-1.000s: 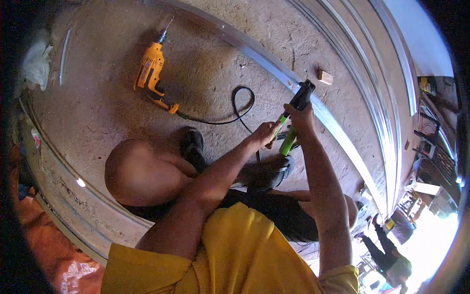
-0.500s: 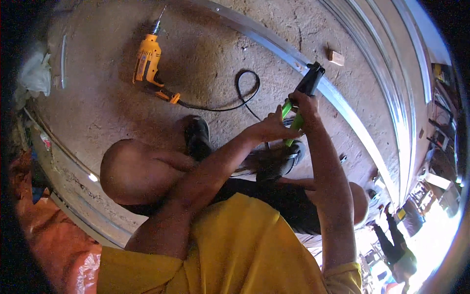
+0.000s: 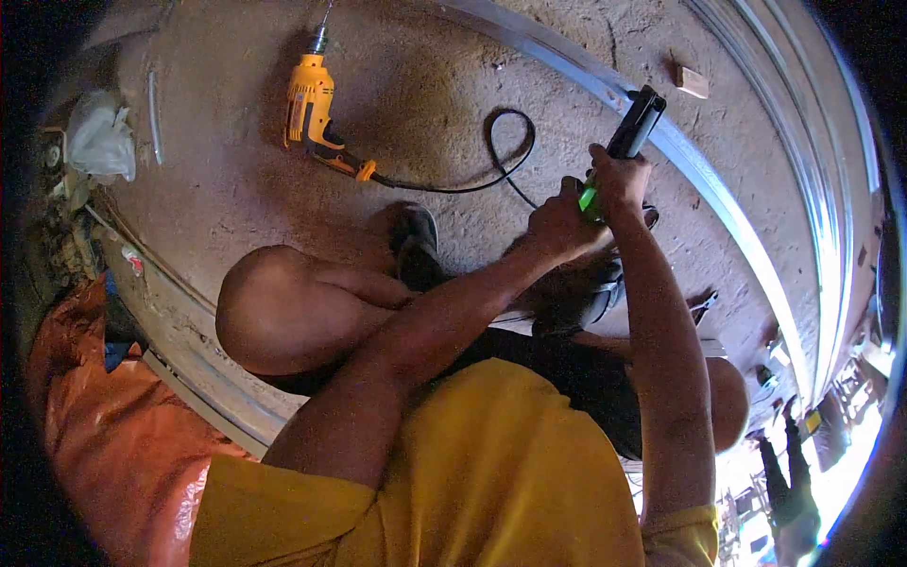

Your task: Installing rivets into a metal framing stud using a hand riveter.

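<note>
Both my hands are closed around a plier-like hand tool [image 3: 639, 123] with green handles and a long black head. My right hand [image 3: 621, 184] wraps the tool just below its head. My left hand [image 3: 564, 225] presses in on the handles from the left, so only a bit of green shows between the hands. The head lies over the near edge of a long silver metal profile [image 3: 723, 194] on the ground. Whether its jaws bite on the metal cannot be made out.
An orange corded drill [image 3: 308, 99] lies on the rough floor, its black cable [image 3: 453, 189] looping toward my feet. Beyond the profile are a small wooden block [image 3: 692, 82] and more metal profiles [image 3: 820, 189]. A plastic bag [image 3: 102, 142] and orange sheet [image 3: 123, 425] are at left.
The green handles stood apart and are now squeezed together between my hands. The whole view has shifted, so everything sits further right in the picture.
</note>
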Motion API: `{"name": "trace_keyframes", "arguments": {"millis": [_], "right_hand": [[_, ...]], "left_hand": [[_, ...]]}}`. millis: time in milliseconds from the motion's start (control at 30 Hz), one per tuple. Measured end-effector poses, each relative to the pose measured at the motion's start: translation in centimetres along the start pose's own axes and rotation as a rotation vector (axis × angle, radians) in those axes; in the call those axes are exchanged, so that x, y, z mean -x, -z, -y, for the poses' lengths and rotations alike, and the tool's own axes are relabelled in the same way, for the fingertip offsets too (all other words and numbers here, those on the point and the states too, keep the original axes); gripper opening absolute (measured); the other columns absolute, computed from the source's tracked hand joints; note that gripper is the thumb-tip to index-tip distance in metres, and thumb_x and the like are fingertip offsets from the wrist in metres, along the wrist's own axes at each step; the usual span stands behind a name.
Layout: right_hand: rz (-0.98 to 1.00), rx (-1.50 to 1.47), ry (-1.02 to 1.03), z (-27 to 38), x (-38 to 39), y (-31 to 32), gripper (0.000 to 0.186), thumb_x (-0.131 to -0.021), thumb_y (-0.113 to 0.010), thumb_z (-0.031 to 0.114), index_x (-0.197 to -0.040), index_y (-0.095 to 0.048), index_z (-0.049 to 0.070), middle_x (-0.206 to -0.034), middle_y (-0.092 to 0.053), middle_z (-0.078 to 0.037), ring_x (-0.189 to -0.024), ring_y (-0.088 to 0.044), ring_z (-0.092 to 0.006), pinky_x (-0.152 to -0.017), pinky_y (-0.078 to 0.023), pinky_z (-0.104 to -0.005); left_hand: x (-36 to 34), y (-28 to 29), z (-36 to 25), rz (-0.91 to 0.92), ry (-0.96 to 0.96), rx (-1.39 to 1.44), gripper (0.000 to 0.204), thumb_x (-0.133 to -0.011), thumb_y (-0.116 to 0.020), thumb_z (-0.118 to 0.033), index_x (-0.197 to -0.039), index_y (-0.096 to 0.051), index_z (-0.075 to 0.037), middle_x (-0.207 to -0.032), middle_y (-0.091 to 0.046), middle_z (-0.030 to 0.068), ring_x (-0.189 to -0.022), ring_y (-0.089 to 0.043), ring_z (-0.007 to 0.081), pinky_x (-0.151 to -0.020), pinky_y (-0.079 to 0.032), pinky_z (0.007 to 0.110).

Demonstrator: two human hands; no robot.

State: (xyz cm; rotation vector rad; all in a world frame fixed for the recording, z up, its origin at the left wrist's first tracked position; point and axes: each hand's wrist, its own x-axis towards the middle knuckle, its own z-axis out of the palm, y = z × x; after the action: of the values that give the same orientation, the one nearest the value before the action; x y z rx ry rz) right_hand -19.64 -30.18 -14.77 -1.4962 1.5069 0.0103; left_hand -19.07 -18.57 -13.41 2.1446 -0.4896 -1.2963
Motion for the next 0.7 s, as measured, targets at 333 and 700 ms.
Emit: {"name": "trace_keyframes", "arguments": {"millis": [333, 700], "right_hand": [[0.06, -0.028, 0.064, -1.4, -1.1, 1.7, 0.026, -0.068, -0.071, 0.022, -0.063, -0.057, 0.002, -0.058, -0.059, -0.007, -0.05, -0.059, -0.017, -0.049, -0.047, -0.0306], [0.65, 0.27, 0.413, 6.1, -2.1, 9.5, 0.017, -0.077, -0.06, 0.014, -0.081, -0.057, -0.002, -0.069, -0.057, -0.008, -0.055, -0.056, -0.0172, -0.052, -0.049, -0.0295]], "left_hand": [[-0.9, -3.9, 0.1, -0.078, 0.049, 0.277, 0.053, -0.074, -0.067, -0.034, -0.107, -0.036, -0.006, -0.088, -0.061, 0.0208, -0.076, -0.061, 0.0386, -0.071, -0.048, 0.049], [-3.2, 0.9, 2.6, 0.264, -0.164, 0.714, 0.039, -0.084, -0.058, -0.037, -0.103, -0.052, -0.003, -0.067, -0.053, 0.0031, -0.052, -0.051, 0.0105, -0.044, -0.039, 0.026]]}}
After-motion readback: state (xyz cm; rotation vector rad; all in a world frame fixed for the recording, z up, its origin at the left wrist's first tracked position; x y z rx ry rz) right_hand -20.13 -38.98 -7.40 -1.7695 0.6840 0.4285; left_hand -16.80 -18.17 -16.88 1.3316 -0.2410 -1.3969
